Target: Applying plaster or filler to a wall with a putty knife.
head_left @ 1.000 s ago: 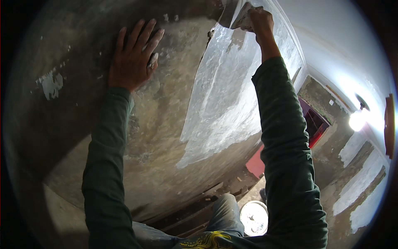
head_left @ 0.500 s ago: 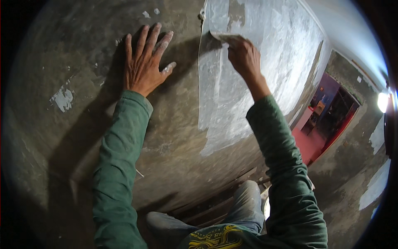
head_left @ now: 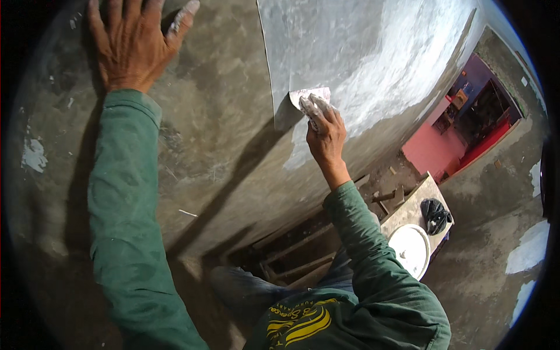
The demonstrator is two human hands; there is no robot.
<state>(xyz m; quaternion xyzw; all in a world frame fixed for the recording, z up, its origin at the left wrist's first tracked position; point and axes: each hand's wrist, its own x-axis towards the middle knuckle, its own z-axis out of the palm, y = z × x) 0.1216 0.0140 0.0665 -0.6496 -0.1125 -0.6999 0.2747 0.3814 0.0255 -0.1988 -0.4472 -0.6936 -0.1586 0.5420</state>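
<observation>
My left hand (head_left: 133, 49) lies on the bare grey-brown wall (head_left: 204, 111), its fingers spread; white smears mark its thumb. In my right hand (head_left: 328, 135) is a putty knife (head_left: 303, 93), a thin, wide blade pressed against the wall. My fingers, caked with white paste, lie along the blade, and any handle is hidden. The blade rests on a patch of white skim coat (head_left: 350, 52), close to its straight left edge. Below, the patch ends in a ragged lower border.
On the lower right, a round tub of white paste (head_left: 409, 251) and a black plastic bag (head_left: 435, 216) stand on a board (head_left: 424, 195). Wooden bars (head_left: 303, 245) lie low beside my legs. Farther off, a doorway (head_left: 466, 122) opens onto a pink floor.
My right hand has drawn the putty knife down the wall along the white coat. My left hand appears higher and farther left, still flat. The tub and bag have come into fuller view.
</observation>
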